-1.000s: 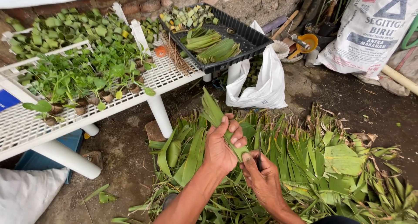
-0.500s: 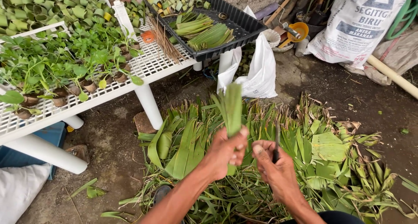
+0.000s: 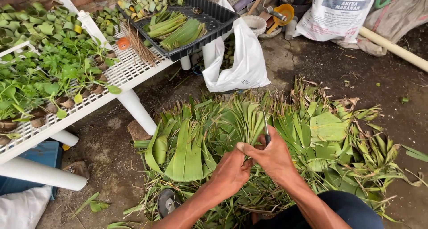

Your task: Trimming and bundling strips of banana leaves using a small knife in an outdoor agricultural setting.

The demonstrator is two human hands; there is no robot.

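Note:
My left hand [image 3: 232,171] is curled shut low over a big pile of long green leaves [image 3: 321,131] on the dirt ground. Its knuckles meet the thumb of my right hand [image 3: 274,157]. A fan of narrow leaf strips [image 3: 243,120] rises from where the two hands meet, and the left fingers seem to pinch its base. My right hand grips a small knife [image 3: 266,128] whose thin blade points up past the fingers. My dark-clad knee [image 3: 343,206] shows at the bottom.
A white slatted table [image 3: 129,73] at left carries seedlings in small pots [image 3: 53,77] and rolled leaf cups [image 3: 40,26]. A black tray [image 3: 214,19] holds cut leaf strips. A white plastic bag [image 3: 243,64], a printed sack [image 3: 339,10], a pale pipe [image 3: 392,46] and a blue box [image 3: 35,157] stand around.
The upright leaf that my left hand held up has come down to the pile. Both hands have drawn close together, and the view has tilted lower.

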